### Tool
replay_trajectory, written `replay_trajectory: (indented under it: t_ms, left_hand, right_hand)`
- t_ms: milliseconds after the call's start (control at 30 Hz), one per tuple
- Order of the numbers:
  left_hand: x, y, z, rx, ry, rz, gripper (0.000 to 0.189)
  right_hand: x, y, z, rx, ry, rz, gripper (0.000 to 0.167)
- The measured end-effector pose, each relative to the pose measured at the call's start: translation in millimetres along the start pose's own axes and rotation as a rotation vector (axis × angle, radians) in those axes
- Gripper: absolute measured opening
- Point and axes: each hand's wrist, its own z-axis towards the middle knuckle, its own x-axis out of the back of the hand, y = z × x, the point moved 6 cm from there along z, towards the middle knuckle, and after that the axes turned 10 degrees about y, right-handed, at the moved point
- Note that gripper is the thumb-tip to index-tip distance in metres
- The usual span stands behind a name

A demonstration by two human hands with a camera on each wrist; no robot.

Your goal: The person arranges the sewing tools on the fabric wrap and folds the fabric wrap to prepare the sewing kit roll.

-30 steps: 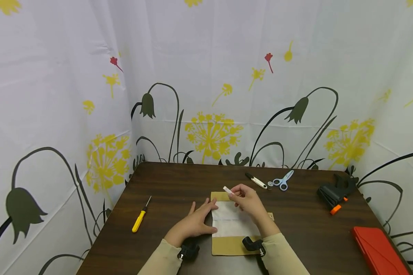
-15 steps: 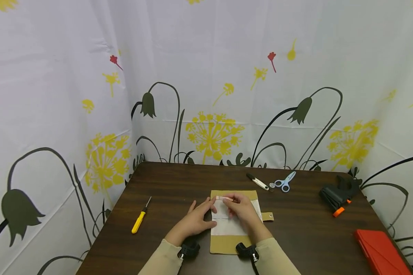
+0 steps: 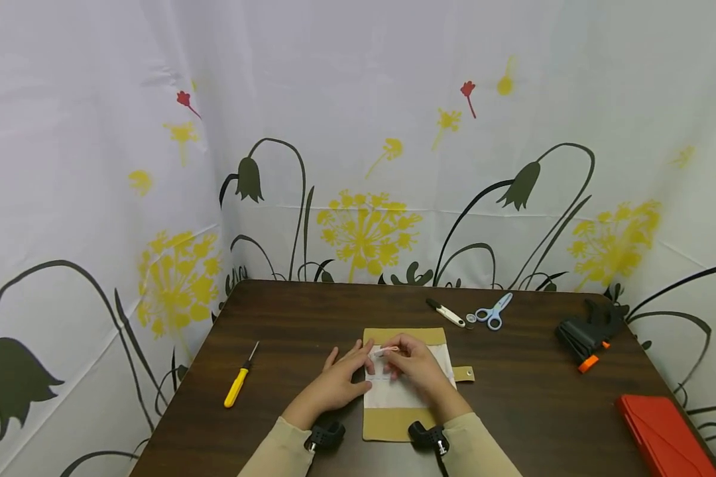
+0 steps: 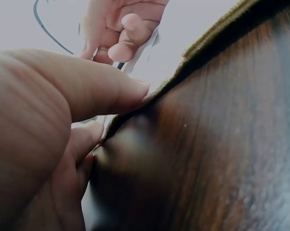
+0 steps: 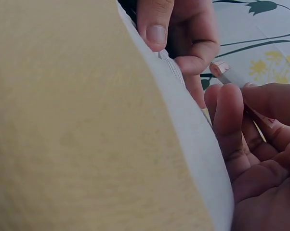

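A tan case (image 3: 396, 424) with a white inner panel (image 3: 390, 397) lies spread on the table, its snap tab (image 3: 463, 373) sticking out to the right. My left hand (image 3: 337, 385) rests along the case's left edge, fingers extended and thumb apart. Between thumb and fingers, my right hand (image 3: 422, 370) pinches a small white stick (image 5: 231, 76) over the upper part of the white panel. One end of the stick looks pinkish in the right wrist view; its exact kind is unclear. In the left wrist view, the left thumb (image 4: 121, 91) touches the case's edge.
A yellow-handled screwdriver (image 3: 238, 381) lies to the left. Behind the case are a white-and-black seam ripper-like tool (image 3: 447, 314), a small clear disc (image 3: 471, 319) and light blue scissors (image 3: 494, 312). A black tool with orange parts (image 3: 585, 334) and a red case (image 3: 662, 430) sit on the right.
My right hand has come left and down with the white stick, from above the case's top edge to the white panel near the left fingers. The left hand stays nearly still.
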Motion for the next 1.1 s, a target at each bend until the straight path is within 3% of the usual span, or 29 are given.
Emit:
replay_trajectory:
  t_ms: [233,567,1100]
  left_hand:
    - [-0.7,-1.3,-4.6,-0.002,0.027,-0.006,0.009]
    - [0.1,1.8,0.6,-0.020,0.067,0.005,0.015]
    - [1.3,0.0,1.5,-0.015,0.047,-0.030,0.012]
  right_hand:
    - [-4.0,-0.6,-2.6,0.014,-0.030,-0.058,0.025]
    - [0.9,0.4,0.9,0.043,-0.010,-0.104,0.032]
    - [-4.6,-4.0,-2.6,0.137,-0.051,-0.296,0.031]
